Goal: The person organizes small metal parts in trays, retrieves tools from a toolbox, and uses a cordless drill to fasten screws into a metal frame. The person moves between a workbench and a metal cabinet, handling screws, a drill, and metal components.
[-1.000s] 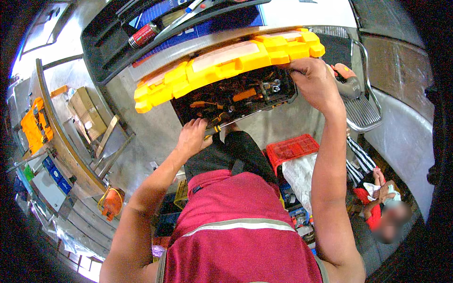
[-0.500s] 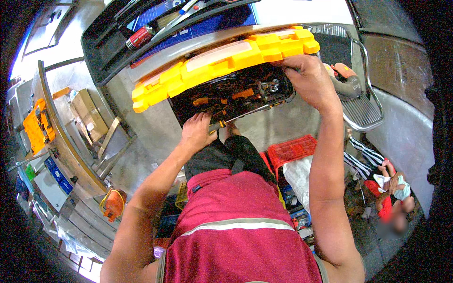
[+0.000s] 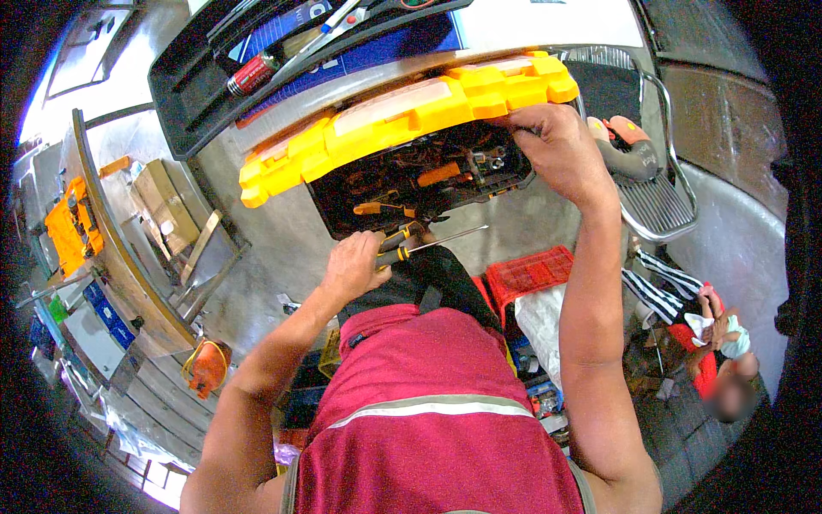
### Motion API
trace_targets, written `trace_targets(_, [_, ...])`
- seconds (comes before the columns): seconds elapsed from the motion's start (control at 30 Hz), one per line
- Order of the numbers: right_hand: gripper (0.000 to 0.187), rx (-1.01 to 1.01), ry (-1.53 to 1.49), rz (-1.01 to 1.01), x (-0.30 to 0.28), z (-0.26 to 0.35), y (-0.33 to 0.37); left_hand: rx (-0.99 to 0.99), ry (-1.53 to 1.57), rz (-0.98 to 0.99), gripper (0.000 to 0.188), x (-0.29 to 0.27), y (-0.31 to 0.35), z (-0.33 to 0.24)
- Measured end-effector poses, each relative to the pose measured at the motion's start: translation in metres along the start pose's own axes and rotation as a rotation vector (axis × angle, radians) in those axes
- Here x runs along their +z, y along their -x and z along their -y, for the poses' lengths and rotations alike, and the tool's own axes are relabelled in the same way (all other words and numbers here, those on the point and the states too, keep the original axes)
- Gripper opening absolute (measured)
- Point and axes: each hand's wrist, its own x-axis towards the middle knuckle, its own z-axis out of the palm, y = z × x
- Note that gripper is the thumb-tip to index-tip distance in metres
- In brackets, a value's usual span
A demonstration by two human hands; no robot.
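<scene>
My left hand [image 3: 355, 267] is closed round a screwdriver [image 3: 392, 257] with a yellow-and-black handle; its bare shaft points right. A second yellow-and-black tool handle [image 3: 401, 235] sticks out beside it from the same hand; its kind is unclear. Both are at the near edge of a black toolbox [image 3: 330, 206] holding orange-handled pliers [image 3: 385, 209] and another orange-handled tool [image 3: 439, 175]. My right hand [image 3: 565, 154] grips the right end of the raised yellow toolbox lid [image 3: 402, 111], its fingertips partly hidden under it.
Beyond the lid, a black tray [image 3: 193, 107] holds a red can [image 3: 253, 74] and scissors [image 3: 347, 21]. A metal chair [image 3: 664, 210] stands right, with a red crate [image 3: 531, 274] nearer my legs. Another person [image 3: 706, 351] is at lower right. A wooden bench [image 3: 128, 248] runs along the left.
My left hand has drawn slightly down towards me, bringing the screwdriver away from the toolbox edge. The second handle now shows beside it. My right hand stays on the lid.
</scene>
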Motion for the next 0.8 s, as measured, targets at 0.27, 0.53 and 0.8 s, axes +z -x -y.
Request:
trace_targets(0.27, [0.027,0.028,-0.019,0.013,-0.004,0.002,-0.003,0.013,-0.042,-0.066,0.058,0.002,-0.037,-0.008])
trace_targets(0.53, [0.023,0.0,0.029,-0.027,-0.004,0.002,-0.004,-0.31,-0.116,-0.533,0.049,0.028,-0.111,0.008])
trace_targets(0.8, [0.019,0.031,0.01,-0.059,-0.001,0.003,-0.004,-0.407,-0.109,-0.194,0.052,0.043,-0.03,0.036])
